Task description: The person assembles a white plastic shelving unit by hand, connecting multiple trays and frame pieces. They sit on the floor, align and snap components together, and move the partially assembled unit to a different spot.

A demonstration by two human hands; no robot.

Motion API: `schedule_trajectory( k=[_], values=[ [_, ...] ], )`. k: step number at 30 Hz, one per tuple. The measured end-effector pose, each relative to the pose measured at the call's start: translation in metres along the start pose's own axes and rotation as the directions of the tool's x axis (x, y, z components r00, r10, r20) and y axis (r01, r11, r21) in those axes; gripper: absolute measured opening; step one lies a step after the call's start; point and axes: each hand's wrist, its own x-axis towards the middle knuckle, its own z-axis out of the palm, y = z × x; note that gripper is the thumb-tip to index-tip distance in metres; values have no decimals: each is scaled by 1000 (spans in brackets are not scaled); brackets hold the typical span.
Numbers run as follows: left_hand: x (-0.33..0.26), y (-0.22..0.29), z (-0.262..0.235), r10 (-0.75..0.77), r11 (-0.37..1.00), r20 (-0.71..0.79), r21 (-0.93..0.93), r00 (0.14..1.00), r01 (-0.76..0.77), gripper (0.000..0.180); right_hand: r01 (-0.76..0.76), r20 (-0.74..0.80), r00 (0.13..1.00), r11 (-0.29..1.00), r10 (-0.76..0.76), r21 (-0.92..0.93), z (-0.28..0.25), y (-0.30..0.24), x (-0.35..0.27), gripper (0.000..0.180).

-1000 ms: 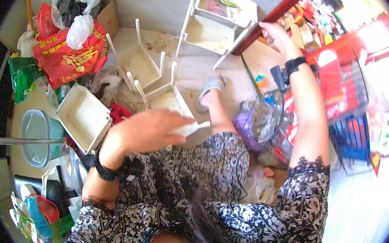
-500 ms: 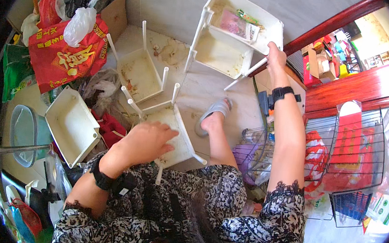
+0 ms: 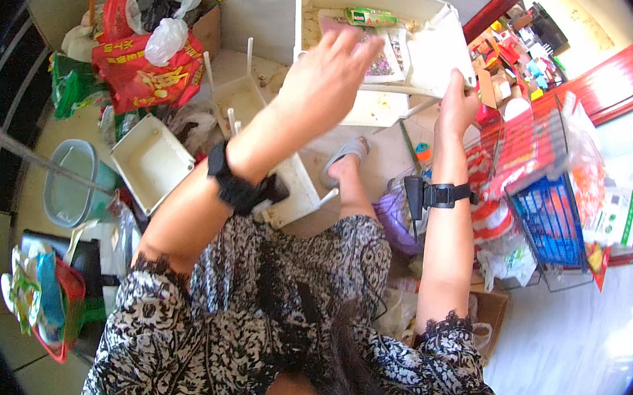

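Note:
A white plastic shelf rack (image 3: 437, 52) is tilted up in front of me, with a lower tier (image 3: 378, 111) beneath its top tray. My right hand (image 3: 459, 104) grips the tray's right front corner. In the tray lie a green packet (image 3: 372, 17) and a clear printed plastic bag (image 3: 397, 58) with pinkish contents. Over the tray's left part reaches my left hand (image 3: 330, 72), slightly blurred, its fingers apart and nearest the bag; it partly covers the bag. No grip on anything shows in that hand.
More white shelf trays (image 3: 152, 163) with legs (image 3: 298, 192) stand on the floor at left and centre. A red bag (image 3: 152, 76), a lidless bluish bin (image 3: 71, 179) and a metal pole (image 3: 44, 149) are at left. On the right are a blue basket (image 3: 553, 222) and a wooden door frame (image 3: 614, 82).
My left hand has moved up and right from the floor tray to over the raised tray. My right hand still holds the rack, which now appears closer and more level. The view has shifted.

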Motion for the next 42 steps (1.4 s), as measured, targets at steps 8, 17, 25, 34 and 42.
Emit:
schedule_trajectory(
  k=[8,17,25,34,42],
  values=[
    [45,-15,-25,-191,937,390,347,901,48,31,127,-21,992,990,-128,-62,-32,-76,-59,42],
    [-33,-41,-85,-86,996,579,22,810,90,32,277,330,916,955,-228,-109,-16,-74,-82,49],
    [-22,46,-58,-532,827,492,126,690,548,116,314,109,938,676,-329,-666,-89,-133,-54,71],
    [4,20,24,-96,671,874,-297,477,679,55,248,-21,944,750,-329,-614,-102,-127,-50,69],
    [4,34,17,-163,942,445,-195,881,273,36,239,-51,918,649,-394,-723,-118,-115,-35,70]
  ],
)
